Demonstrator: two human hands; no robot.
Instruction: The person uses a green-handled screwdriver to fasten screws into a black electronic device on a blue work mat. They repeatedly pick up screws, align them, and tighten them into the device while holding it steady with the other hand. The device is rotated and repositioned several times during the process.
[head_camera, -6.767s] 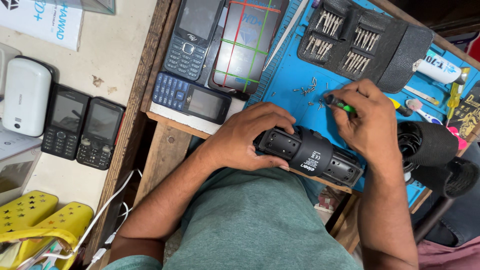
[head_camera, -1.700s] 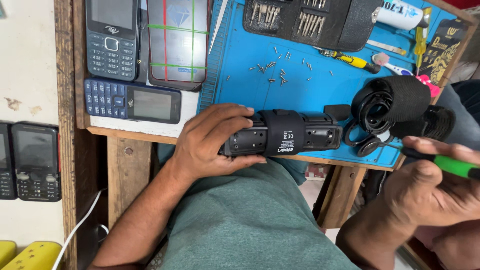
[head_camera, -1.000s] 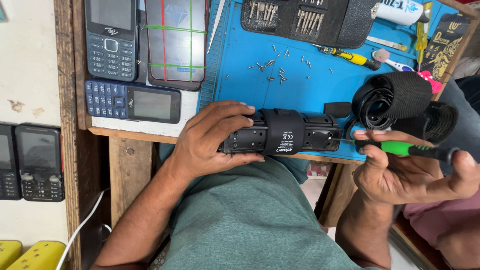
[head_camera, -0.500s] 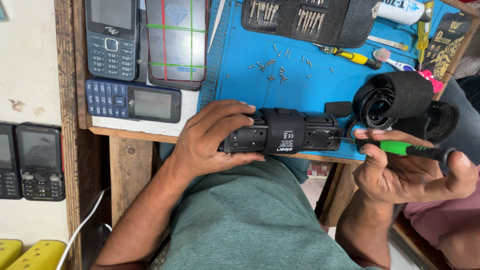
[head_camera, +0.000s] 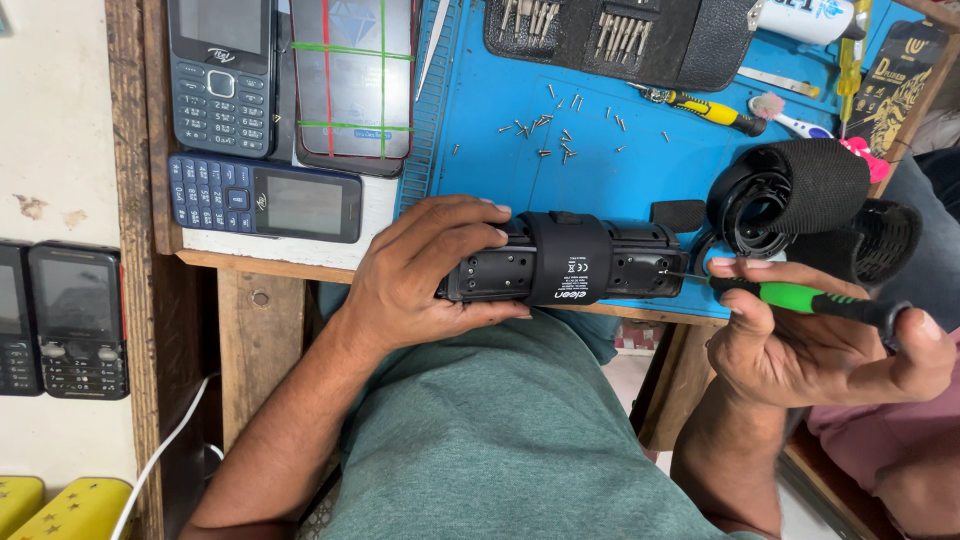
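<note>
My left hand (head_camera: 420, 275) is gripping the black speaker body (head_camera: 565, 262), its long axis lying left-right. My right hand (head_camera: 810, 345) is pinching the green screwdriver (head_camera: 800, 297), tip meeting the body's right end.

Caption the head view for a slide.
Left hand steadies a black oblong device while right hand sets a green-handled screwdriver to its end.

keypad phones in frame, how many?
4. Grey keypad phone at the top left of the bench; blue keypad phone lying sideways below it; two black keypad phones on the white counter at left, one cut by the edge. More may lie outside the frame.
</note>
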